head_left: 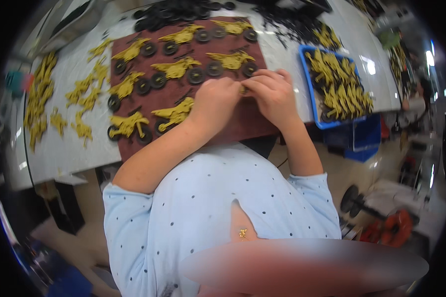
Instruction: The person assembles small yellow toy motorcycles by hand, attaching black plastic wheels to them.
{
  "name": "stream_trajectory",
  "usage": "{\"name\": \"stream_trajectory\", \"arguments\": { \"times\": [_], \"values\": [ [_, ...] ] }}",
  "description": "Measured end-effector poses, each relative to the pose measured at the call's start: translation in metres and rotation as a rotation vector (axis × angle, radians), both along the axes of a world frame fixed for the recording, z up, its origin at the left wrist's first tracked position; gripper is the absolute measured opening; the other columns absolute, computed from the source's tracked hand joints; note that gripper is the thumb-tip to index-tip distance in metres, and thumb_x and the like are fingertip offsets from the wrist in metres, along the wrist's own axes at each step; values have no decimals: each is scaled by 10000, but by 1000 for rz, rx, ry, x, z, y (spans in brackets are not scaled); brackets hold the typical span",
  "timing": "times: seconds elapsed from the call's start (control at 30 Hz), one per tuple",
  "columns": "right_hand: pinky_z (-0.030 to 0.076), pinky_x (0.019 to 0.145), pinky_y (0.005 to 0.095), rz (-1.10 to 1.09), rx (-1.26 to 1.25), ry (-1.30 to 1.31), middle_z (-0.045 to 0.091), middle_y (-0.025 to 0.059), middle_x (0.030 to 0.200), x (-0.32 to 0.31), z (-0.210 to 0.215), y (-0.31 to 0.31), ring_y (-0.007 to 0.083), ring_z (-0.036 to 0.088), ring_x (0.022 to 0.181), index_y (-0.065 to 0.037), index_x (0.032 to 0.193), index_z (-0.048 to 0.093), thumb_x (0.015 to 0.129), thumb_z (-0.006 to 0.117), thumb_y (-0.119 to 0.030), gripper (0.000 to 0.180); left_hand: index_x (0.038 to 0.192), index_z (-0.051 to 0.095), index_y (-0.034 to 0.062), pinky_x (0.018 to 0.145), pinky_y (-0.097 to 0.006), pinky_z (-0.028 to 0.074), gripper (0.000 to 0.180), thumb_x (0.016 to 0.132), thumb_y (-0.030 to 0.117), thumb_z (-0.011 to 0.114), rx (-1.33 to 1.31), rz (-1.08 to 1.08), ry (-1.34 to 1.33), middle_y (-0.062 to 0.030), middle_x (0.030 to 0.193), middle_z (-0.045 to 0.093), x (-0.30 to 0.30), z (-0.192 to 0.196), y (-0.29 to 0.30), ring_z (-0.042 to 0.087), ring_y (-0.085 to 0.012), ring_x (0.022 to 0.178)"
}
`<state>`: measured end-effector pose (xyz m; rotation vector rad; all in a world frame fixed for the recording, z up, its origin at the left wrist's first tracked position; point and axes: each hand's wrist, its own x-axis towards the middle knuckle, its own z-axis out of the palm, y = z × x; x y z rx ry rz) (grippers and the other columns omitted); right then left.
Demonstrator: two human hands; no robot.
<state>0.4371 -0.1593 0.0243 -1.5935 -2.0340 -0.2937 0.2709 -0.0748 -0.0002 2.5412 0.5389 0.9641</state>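
Observation:
My left hand (214, 102) and my right hand (273, 96) meet over the near right part of a dark red cloth (252, 121). Both have their fingers closed around a small yellowish part (243, 89), mostly hidden by the fingertips, so its exact kind does not show. Rows of yellow toy motorcycle bodies lie on the cloth with black wheels beside them. One toy motorcycle body (176, 113) rests just left of my left hand. Beyond my hands lies another toy motorcycle body (231, 61), with a black wheel (249, 69) close to my right fingers.
Loose yellow bodies (40, 99) cover the table's left side. Black wheels (168, 16) are heaped at the far edge, and small black parts (287, 24) lie to their right. A blue tray (306, 81) on the right holds several yellow-and-black toys. Below it is a blue bin (364, 136).

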Motion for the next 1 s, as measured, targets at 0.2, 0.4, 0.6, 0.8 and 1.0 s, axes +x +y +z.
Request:
{"name": "stream_trajectory", "arguments": {
  "times": [0.2, 0.4, 0.6, 0.8, 1.0],
  "values": [
    [459, 923, 327, -5, -105, 1007, 634, 90, 1075, -5, 1, -15, 200, 603, 988, 17, 1189, 546, 796, 726, -100, 448, 860, 697, 26, 720, -439, 505, 186, 768, 184, 662, -319, 5, -178, -173, 802, 648, -15, 16, -16, 633, -352, 802],
    [476, 881, 312, -2, -128, 1114, 615, 90, 1049, -15, -16, -36, 170, 596, 944, 48, 1137, 547, 891, 578, -9, 254, 955, 687, 4, 750, -430, 508, 233, 749, 112, 698, -495, -84, -369, -214, 863, 672, -39, -1, -36, 652, -377, 834],
    [448, 950, 335, 154, -283, 971, 600, 123, 1135, -39, -1, -29, 192, 589, 1024, 66, 1218, 514, 941, 571, -53, 307, 924, 670, -15, 742, -424, 515, 197, 747, 68, 689, -542, -10, -397, -223, 825, 669, -73, -3, -44, 661, -379, 832],
    [435, 959, 337, 288, -238, 846, 611, 124, 1131, -71, 7, -21, 192, 592, 1023, 75, 1212, 515, 936, 569, -50, 308, 831, 666, -28, 704, -429, 524, 161, 761, 115, 690, -397, 105, -444, -215, 766, 664, -106, 1, -55, 665, -381, 779],
    [421, 972, 339, 279, -246, 793, 607, 125, 1125, -88, 11, -30, 194, 579, 1044, 76, 1199, 523, 935, 560, -39, 291, 779, 669, -36, 675, -434, 527, 213, 769, 175, 697, -387, 126, -408, -217, 738, 658, -119, -1, -63, 664, -380, 740]
  ]
}}
